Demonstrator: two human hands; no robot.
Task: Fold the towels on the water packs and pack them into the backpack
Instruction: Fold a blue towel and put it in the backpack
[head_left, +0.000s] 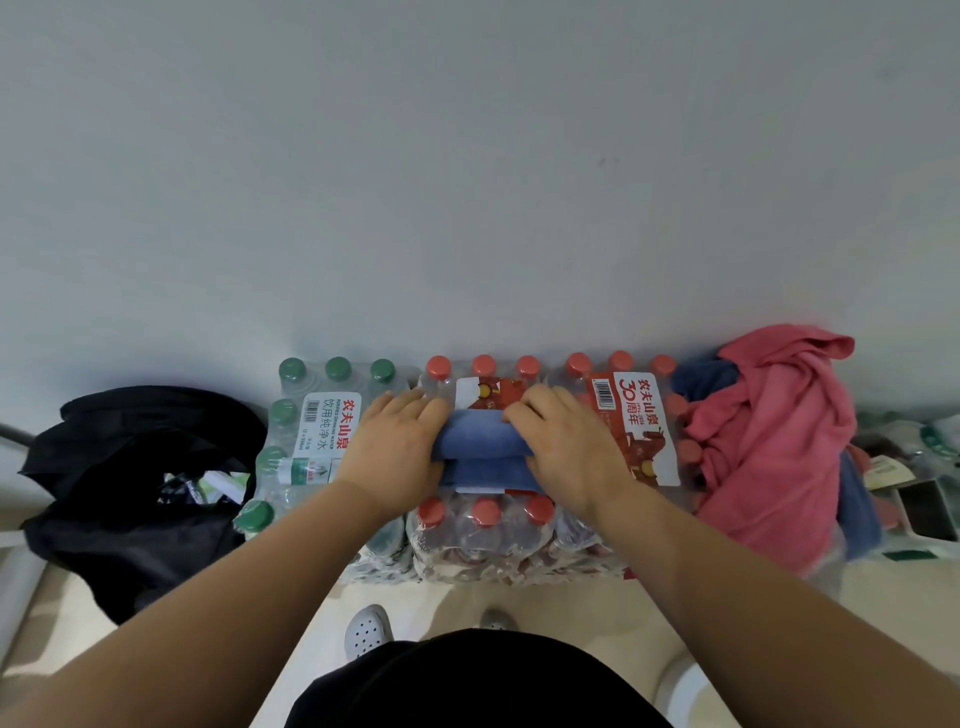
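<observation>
We're standing over the water packs w/ both hands on a blue towel (474, 446), which lies folded into a thick strip across the top of the red-cap pack (483, 540), approx. mid-pack, btwn the far and near rows of caps. L hand (397, 447) lies on the towel's left end, fingers nearly straight and pointing at the wall, pressing down. R hand (563, 447) is on the right end w/ fingers bent over the fold, grasping the cloth. A lower layer of the towel sticks out toward us under the top fold.

Green-cap pack (306, 415) sits touching the red-cap one on its left. Beyond that, on the floor (597, 613), is the black backpack (145, 467), mouth open, some white/printed stuff inside; can't tell what. To the right, a pink towel (763, 441) is heaped unfolded over the end of the packs, w/ another blue cloth (704, 376) poking out beneath it. Our grey perforated shoe (366, 629) shows below, near the packs.
</observation>
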